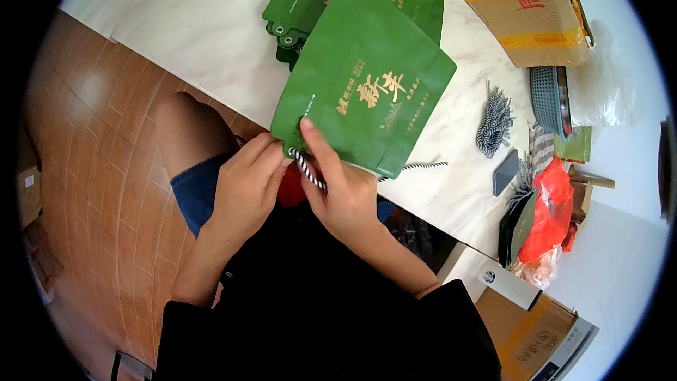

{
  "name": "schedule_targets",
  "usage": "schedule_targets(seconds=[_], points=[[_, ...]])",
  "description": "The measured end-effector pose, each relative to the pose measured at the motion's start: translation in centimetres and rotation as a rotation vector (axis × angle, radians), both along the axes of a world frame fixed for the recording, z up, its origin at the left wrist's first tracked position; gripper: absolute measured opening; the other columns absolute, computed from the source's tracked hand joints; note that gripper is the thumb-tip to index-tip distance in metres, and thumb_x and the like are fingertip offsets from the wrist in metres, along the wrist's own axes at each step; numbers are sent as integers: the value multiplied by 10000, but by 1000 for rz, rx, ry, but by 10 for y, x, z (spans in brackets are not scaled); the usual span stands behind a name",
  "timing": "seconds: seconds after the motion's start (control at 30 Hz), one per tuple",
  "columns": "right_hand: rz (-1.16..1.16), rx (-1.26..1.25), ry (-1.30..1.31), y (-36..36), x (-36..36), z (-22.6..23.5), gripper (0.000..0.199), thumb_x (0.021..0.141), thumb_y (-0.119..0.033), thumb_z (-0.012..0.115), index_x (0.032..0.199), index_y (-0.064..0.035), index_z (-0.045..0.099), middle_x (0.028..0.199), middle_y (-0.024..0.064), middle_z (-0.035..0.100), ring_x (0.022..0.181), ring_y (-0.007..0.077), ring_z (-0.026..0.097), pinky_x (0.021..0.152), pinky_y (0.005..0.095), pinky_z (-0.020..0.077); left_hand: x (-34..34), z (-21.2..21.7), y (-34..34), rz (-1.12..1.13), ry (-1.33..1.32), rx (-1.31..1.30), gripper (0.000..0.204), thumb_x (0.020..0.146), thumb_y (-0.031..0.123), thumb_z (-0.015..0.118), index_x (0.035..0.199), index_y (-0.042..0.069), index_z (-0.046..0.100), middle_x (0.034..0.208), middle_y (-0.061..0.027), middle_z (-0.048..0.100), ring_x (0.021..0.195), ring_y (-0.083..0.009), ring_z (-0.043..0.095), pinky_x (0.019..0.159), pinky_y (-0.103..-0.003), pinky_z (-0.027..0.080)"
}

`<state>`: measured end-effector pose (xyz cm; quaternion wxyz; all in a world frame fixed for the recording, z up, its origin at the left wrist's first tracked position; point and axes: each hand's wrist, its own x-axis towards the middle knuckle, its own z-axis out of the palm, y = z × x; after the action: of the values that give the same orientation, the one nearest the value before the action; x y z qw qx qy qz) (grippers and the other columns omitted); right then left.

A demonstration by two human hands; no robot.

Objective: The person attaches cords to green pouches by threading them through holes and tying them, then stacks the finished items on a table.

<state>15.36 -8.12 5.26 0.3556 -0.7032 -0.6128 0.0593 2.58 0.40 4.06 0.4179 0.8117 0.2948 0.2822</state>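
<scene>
A flat green bag (pixel 381 92) with gold print lies tilted over the table's near edge, its eyeleted corner toward me. A black-and-white twisted cord (pixel 308 169) passes through the eyelet there. My left hand (pixel 248 182) is closed in a pinch on that corner, beside the eyelet. In my right hand (pixel 343 196) the cord is held near the thumb, while the index finger stretches along the bag's surface. Another length of the cord shows at the bag's lower right edge. Partly beneath the bag, a stack of similar green bags (pixel 416 10) shows several metal eyelets.
A bundle of striped cords (pixel 496 121) and a dark phone (pixel 505 173) lie on the marble-look table (pixel 211 42) at right. Farther back stand a taped cardboard box (pixel 518 0) and a grey basket (pixel 549 99). A red plastic bag (pixel 546 212) sits at the right edge.
</scene>
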Motion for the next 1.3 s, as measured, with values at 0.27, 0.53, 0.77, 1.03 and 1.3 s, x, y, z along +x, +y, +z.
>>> schedule_targets(seconds=[0.27,0.53,0.77,1.03,1.3], points=[[-199,66,123,45,15,1,545,778,11,611,1297,19,446,675,141,639,526,248,621,520,329,495,-6,-3,-1,47,-8,47,124,820,9,576,936,28,615,824,-104,600,736,-283,597,639,-330,480],[-250,-78,550,72,56,-10,421,836,12,436,1250,-61,462,701,103,614,680,191,593,629,340,482,-35,-40,-34,108,37,-718,278,973,231,439,977,37,638,812,-58,605,765,-143,594,678,-265,477],[-215,10,616,66,26,-24,422,810,-43,546,1197,-26,379,747,180,596,701,365,598,636,436,456,-48,-76,-38,115,-12,-716,284,983,249,431,985,24,603,786,-24,570,739,-84,520,671,-196,409],[-275,-75,747,19,-8,-13,226,867,-103,546,1031,-8,424,714,177,590,668,368,587,625,442,451,-24,-42,-34,-272,91,-450,234,937,135,475,993,-77,556,902,-144,603,831,-212,565,755,-291,421],[-154,-261,601,-5,-4,-9,176,913,-175,501,873,-4,512,692,185,600,664,391,587,607,457,453,-31,-52,-20,-132,-2,-672,414,994,277,362,1169,-64,520,1104,-141,587,1026,-218,549,916,-313,398]])
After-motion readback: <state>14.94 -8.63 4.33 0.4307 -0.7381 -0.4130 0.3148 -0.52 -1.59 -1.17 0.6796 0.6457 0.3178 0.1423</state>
